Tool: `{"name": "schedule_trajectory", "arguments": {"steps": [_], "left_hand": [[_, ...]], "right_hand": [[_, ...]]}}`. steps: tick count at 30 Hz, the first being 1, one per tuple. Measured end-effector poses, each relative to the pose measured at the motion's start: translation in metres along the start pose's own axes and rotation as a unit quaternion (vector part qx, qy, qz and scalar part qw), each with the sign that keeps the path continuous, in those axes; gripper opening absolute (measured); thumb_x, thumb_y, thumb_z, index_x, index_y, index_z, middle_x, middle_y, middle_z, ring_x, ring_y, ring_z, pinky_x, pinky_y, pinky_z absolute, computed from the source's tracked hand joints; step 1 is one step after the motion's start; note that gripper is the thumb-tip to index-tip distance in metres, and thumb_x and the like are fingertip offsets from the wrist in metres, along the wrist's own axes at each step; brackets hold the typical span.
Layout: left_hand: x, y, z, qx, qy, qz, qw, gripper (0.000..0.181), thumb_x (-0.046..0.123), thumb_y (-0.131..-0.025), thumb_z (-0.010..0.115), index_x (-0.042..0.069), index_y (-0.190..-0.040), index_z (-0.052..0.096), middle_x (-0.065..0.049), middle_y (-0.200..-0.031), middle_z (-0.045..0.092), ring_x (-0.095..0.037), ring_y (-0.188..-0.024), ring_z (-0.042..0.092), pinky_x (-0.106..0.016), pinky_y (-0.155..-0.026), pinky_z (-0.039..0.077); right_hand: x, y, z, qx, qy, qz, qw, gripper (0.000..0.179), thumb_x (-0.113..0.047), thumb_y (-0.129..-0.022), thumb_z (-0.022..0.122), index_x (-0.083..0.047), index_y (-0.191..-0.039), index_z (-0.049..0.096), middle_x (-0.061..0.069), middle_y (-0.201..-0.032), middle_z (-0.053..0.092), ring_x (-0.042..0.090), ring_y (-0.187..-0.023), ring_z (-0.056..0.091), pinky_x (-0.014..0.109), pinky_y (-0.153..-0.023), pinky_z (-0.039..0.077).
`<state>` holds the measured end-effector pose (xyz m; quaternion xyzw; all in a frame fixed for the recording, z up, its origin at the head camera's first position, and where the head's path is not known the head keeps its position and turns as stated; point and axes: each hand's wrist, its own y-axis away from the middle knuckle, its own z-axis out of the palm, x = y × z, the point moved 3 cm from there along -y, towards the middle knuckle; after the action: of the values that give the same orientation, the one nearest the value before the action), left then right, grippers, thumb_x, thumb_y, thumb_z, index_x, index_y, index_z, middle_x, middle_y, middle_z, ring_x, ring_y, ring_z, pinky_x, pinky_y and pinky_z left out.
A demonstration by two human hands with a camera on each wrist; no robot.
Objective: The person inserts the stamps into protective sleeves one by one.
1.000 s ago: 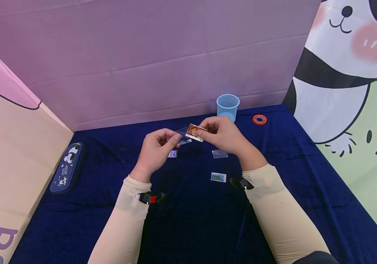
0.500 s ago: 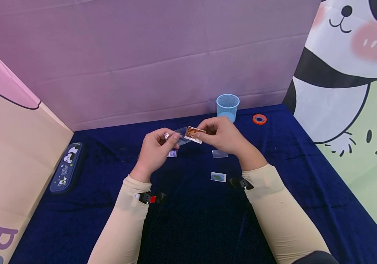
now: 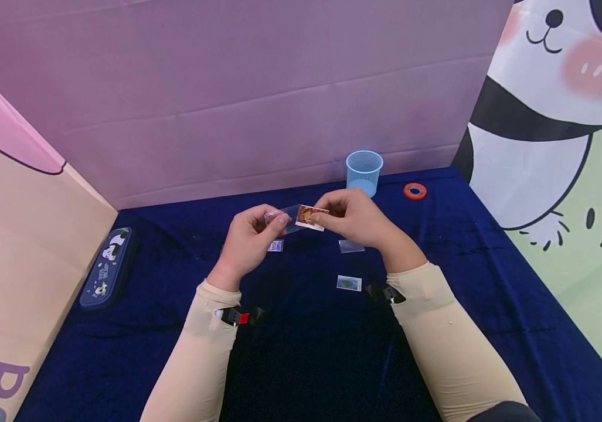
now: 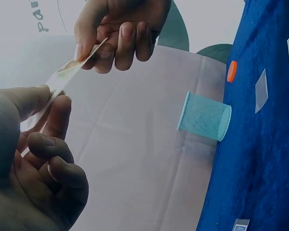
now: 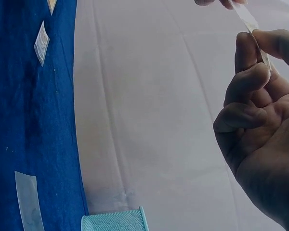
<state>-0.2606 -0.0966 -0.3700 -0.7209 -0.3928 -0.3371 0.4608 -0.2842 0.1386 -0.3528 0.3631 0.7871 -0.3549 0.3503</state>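
My left hand (image 3: 248, 245) pinches a small clear plastic sleeve (image 3: 289, 221) between thumb and index finger. Facing it, my right hand (image 3: 359, 218) pinches a brown and red stamp (image 3: 308, 217) with a white border, thumb across its right part. The stamp's left edge overlaps the sleeve's right end in the head view. Both hands are raised over the blue cloth; the left wrist view shows sleeve and stamp (image 4: 70, 71) nearly edge-on, in one slanting line. Below the hands lie a purple stamp (image 3: 276, 245), a blue and green stamp (image 3: 349, 283) and another clear sleeve (image 3: 351, 246).
A light blue mesh pen cup (image 3: 364, 171) stands at the back, behind the right hand. To its right lies an orange roll of tape (image 3: 414, 191). A dark blue pencil case (image 3: 108, 268) rests at the left edge of the cloth-covered table (image 3: 301, 363).
The right hand has lowered slightly and the stamp has turned more level. The sleeve has tilted and come up against the stamp's left edge. Both hands keep their pinches.
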Motion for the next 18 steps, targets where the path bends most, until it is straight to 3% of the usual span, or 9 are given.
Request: {"name": "schedule_trajectory", "arguments": {"steps": [7,18], "left_hand": [[0.0006,0.0006,-0.0001,0.008,-0.016,0.008,0.9998,0.014,0.023,-0.103,0.07,0.012,-0.106,0.078,-0.006,-0.081,0.058,-0.025,-0.065,0.048,-0.03,-0.056,0.039],[0.0009,0.0008,0.0006,0.026,0.001,0.006,0.9996,0.013,0.017,-0.101,0.072,0.01,-0.108,0.081,-0.006,-0.098,0.075,-0.024,-0.065,0.049,-0.028,-0.057,0.04]], "right_hand": [[-0.0014,-0.0003,0.0002,-0.003,-0.007,0.008,0.9999,0.009,-0.015,-0.101,0.072,-0.009,-0.098,0.078,0.007,-0.087,0.068,0.024,-0.069,0.055,0.032,-0.059,0.047],[0.0011,-0.0003,0.0003,-0.001,-0.013,0.019,0.9997,0.01,-0.016,-0.102,0.071,-0.009,-0.097,0.077,0.008,-0.085,0.067,0.024,-0.064,0.055,0.033,-0.056,0.048]]}}
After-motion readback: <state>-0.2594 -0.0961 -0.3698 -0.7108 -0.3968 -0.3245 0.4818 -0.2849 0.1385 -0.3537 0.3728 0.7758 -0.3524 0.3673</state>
